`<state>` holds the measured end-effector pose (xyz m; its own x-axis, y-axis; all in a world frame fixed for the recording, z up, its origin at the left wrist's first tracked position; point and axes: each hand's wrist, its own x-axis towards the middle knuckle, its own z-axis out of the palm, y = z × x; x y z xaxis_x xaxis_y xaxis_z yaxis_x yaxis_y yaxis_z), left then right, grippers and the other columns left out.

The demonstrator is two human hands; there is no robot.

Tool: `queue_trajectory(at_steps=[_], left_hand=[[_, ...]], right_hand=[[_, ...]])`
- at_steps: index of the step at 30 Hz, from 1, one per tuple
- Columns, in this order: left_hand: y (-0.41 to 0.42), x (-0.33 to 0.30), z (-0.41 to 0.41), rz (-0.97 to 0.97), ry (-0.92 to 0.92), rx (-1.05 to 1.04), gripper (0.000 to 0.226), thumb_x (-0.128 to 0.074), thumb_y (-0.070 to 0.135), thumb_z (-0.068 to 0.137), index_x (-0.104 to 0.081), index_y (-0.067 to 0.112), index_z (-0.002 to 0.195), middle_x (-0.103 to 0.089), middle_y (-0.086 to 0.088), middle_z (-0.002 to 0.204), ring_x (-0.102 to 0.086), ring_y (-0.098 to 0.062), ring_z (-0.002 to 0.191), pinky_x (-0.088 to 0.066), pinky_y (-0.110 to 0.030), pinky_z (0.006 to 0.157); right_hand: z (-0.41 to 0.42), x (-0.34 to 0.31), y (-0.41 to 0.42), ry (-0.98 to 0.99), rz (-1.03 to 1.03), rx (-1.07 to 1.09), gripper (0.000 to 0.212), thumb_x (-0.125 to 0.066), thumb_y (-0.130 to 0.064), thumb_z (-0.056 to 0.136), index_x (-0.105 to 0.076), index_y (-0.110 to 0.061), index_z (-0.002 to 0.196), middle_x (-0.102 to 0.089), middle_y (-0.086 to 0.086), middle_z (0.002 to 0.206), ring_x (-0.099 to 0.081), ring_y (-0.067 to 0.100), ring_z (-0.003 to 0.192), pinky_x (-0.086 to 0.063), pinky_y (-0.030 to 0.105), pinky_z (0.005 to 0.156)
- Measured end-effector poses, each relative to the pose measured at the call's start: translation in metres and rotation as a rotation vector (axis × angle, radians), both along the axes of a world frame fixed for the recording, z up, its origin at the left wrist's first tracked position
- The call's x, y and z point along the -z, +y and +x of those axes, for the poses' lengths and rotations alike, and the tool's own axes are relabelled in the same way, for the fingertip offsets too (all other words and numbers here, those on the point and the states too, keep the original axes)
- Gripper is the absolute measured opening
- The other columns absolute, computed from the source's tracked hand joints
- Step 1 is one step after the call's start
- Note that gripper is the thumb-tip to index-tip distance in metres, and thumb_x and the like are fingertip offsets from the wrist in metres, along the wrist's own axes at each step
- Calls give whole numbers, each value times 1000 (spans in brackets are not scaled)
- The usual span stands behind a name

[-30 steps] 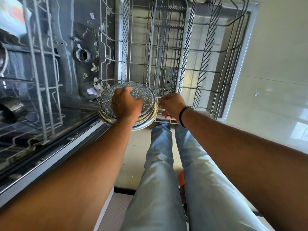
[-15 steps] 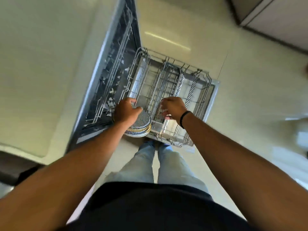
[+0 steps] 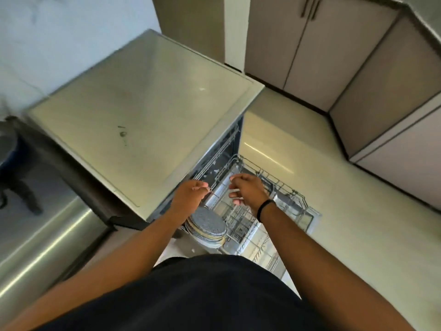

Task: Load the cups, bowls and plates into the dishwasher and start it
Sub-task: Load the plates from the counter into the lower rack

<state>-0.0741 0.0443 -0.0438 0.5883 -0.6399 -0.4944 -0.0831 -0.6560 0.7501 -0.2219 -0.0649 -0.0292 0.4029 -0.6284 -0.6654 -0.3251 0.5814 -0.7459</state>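
pale kitchen floor (image 3: 358,211) under the pulled-out lower rack (image 3: 281,187), stacked plates (image 3: 208,226) parked flat (not yet slotted), left hand (image 3: 188,197) and right hand (image 3: 248,191) loosely curled, holding nothing.

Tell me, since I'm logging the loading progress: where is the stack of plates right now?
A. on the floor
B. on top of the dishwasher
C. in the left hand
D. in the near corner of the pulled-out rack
D: the stack of plates lies flat in the near corner of the pulled-out rack, with the left hand and right hand both above it, off the plates.
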Motion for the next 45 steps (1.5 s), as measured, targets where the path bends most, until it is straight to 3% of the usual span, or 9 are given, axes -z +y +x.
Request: queue_trajectory(at_steps=[5,10,14,18,22,27,35,41,45], left_hand=[[45,-21,0,-70,-81,-172,8,-70,23,88,-78,22,90,-71,6,70,-64,-11,62,-52,-28,67],[103,-41,15,-135,-154,-410,8,-73,16,89,-78,22,88,-76,4,78,-72,-17,76,-57,-31,72],[153,-69,35,-219,-257,-624,11,-67,10,93,-76,15,89,-75,-8,79,-68,-21,71,-56,-32,69],[220,-91,59,-233,-358,-793,10,-67,12,92,-77,14,91,-76,-5,83,-70,-19,76,-57,-33,72],[299,-94,87,-266,-327,-983,17,-66,8,92,-73,18,79,-76,-10,83,-70,-18,73,-54,-34,70],[403,-89,120,-329,-321,-1187,12,-64,10,93,-74,15,86,-75,-11,84,-69,-20,76,-51,-29,60],[566,-70,212,-463,-276,-1424,13,-65,9,91,-74,17,87,-75,-4,85,-72,-21,80,-53,-32,66],[656,-59,261,-480,-181,-1558,14,-62,10,92,-75,13,87,-75,-6,81,-69,-16,66,-55,-34,60],[702,-55,304,-472,-148,-1632,14,-62,10,90,-73,10,83,-74,-10,77,-70,-22,64,-50,-31,53]], right_hand=[[32,-17,14,-88,-33,-81,8,-57,-8,98,-64,-12,95,-63,6,75,-57,17,58,-49,24,50],[77,-32,51,-175,-25,-260,11,-57,-8,98,-64,-12,91,-64,9,77,-56,17,56,-48,25,50],[120,-49,90,-229,-54,-414,9,-59,-10,97,-67,-9,98,-67,10,81,-60,20,58,-48,24,51],[171,-71,146,-284,-80,-586,9,-58,-10,95,-66,-13,93,-65,7,75,-58,19,58,-47,25,55],[221,-88,213,-345,-123,-727,9,-61,-11,96,-66,-13,89,-66,9,77,-59,17,57,-49,24,50],[283,-99,320,-353,-139,-909,9,-58,-11,96,-67,-14,93,-67,6,80,-62,18,61,-50,30,55],[381,-102,525,-314,-128,-1120,18,-59,-17,99,-65,-5,111,-66,9,89,-63,19,67,-53,30,60],[428,-100,614,-311,-73,-1118,18,-64,-21,97,-68,-8,108,-67,10,89,-63,23,74,-54,34,64],[447,-93,646,-296,-71,-1123,24,-66,-22,96,-67,-3,111,-65,9,86,-61,19,66,-52,34,60]])
